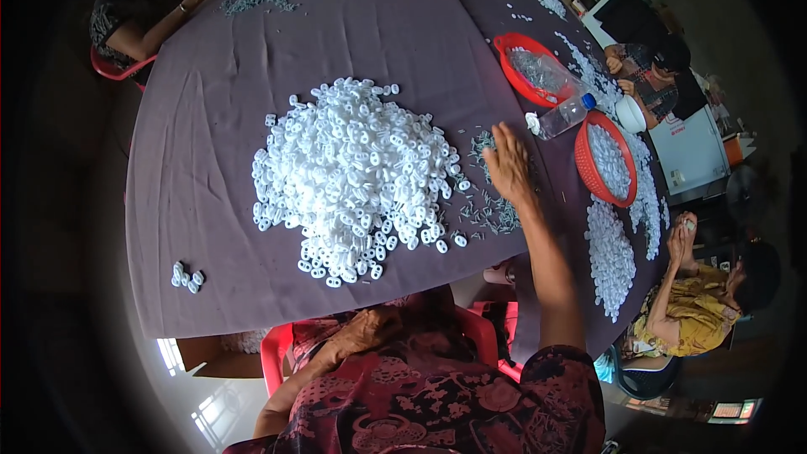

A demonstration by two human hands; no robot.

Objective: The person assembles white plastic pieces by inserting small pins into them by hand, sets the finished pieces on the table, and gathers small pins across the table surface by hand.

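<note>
right hand (508, 164) flat, fingers spread, pinching nothing, resting on scattered small grey pins (492, 206) at three o'clock of the big white pile of plastic pieces (357, 172). left hand (361, 332) down in the lap at six o'clock, grip impossible to tell. seemingly gathering pins; next likely calls for closing fingertips on one and carrying it toward nine o'clock.

The right arm is reaching up from about five o'clock toward one o'clock, forearm bare and nearly straight. The right hand (508, 161) is lying palm down with fingers spread loosely and flat, gripping nothing. The left hand (363, 329) is resting low at six o'clock, close against the body, its fingers curled loosely inward.
</note>
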